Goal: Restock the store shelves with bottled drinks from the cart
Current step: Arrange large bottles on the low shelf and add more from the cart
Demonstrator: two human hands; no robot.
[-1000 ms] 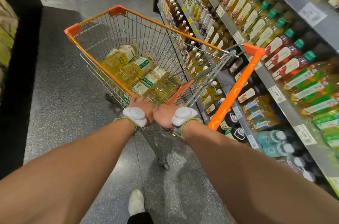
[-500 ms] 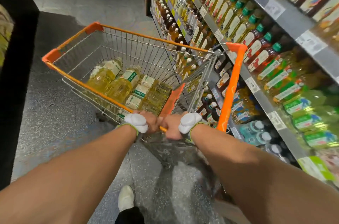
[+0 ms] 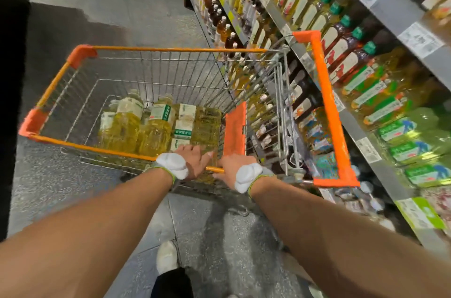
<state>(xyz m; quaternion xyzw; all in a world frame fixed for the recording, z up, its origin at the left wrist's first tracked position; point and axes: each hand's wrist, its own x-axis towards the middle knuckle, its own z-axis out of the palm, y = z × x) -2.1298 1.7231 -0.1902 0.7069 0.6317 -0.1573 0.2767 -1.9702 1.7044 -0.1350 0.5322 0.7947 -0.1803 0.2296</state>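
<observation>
grey aisle floor (image 3: 73, 200), shelves (image 3: 390, 12) at right. bottles (image 3: 156, 127) lying in cart (image 3: 170, 49), necks away, just beyond and below left hand (image 3: 192, 163), spread loose over rim (image 3: 97, 149); right hand (image 3: 234, 167) clenched round rim, farther.

My right hand (image 3: 235, 167) grips the cart (image 3: 92, 149) by its near rim. My left hand (image 3: 194, 163) rests on the rim just beside it, fingers straighter. Bottles (image 3: 156, 127) lie just beyond the grip, shelves (image 3: 390, 12) stand to its right, and a shoe (image 3: 167, 257) is below it.
</observation>
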